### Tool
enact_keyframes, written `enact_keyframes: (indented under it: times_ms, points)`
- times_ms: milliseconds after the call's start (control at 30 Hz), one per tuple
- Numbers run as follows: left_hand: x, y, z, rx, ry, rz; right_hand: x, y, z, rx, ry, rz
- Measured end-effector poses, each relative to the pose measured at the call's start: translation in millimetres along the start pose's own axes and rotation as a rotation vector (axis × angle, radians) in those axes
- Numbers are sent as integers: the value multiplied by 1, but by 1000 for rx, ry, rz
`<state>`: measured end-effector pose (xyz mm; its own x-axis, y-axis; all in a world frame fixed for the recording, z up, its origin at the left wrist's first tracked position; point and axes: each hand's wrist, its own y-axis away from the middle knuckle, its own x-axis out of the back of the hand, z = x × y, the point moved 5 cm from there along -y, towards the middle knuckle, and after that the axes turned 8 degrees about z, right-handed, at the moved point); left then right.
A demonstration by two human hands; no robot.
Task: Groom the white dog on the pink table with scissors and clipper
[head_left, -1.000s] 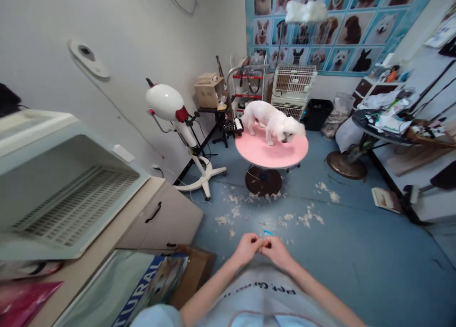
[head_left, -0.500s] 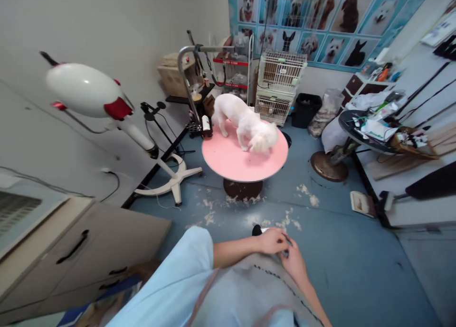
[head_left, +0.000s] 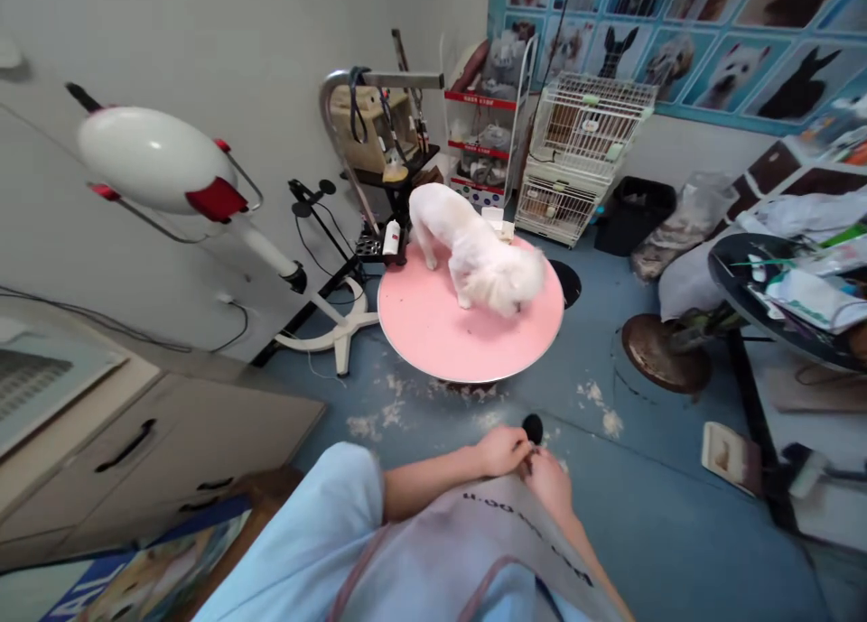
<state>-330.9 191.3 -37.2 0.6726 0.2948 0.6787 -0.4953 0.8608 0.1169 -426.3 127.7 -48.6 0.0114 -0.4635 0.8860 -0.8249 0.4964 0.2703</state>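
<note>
My left hand [head_left: 505,449] and my right hand [head_left: 547,479] meet above my lap, at the front of the grey apron [head_left: 501,523]. Both have curled fingers, with the fingertips pressed together. Whether anything small is pinched between them, I cannot make out. Beyond them, a closely clipped white dog [head_left: 467,238] stands on a round pink grooming table [head_left: 461,351], its head lowered toward the right side of the top. Neither hand touches the dog or the table.
A white stand dryer [head_left: 155,162] and a cabinet [head_left: 203,459] are on the left. Behind the table are a grooming arm [head_left: 386,80], a shelf rack [head_left: 480,103] and stacked cages [head_left: 589,121]. A cluttered black round table [head_left: 735,261] stands right. Clumps of hair [head_left: 369,423] litter the floor.
My view has tilted down and shifted, bringing the table closer. The dog's head has swung a little to the right. My fingers remain together, curled more tightly now.
</note>
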Motion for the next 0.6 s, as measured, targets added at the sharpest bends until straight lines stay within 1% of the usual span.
enact_keyframes:
  times_ms: [100, 167, 233, 300, 367, 400, 467, 533, 600]
  points:
    - [25, -27, -16, 154, 62, 158, 22, -52, -10, 151, -67, 76]
    - [40, -49, -25, 221, 131, 259, 38, -89, -14, 249, -154, 84]
    - [51, -74, -33, 284, 204, 356, 54, -128, -14, 333, -275, 69]
    - [59, -100, -41, 354, 259, 435, 72, -167, -12, 392, -397, 83]
    - [67, -125, -46, 429, 300, 519, 91, -202, -11, 452, -467, 100]
    - [71, -137, -48, 460, 325, 564, 98, -219, -12, 491, -464, 87]
    - [79, -158, -49, 515, 377, 649, 107, -246, -15, 592, -364, 7]
    - [82, -176, -46, 554, 393, 701, 110, -268, -18, 656, -180, -97]
    - [82, -189, -42, 583, 373, 719, 110, -286, -18, 676, 8, -191]
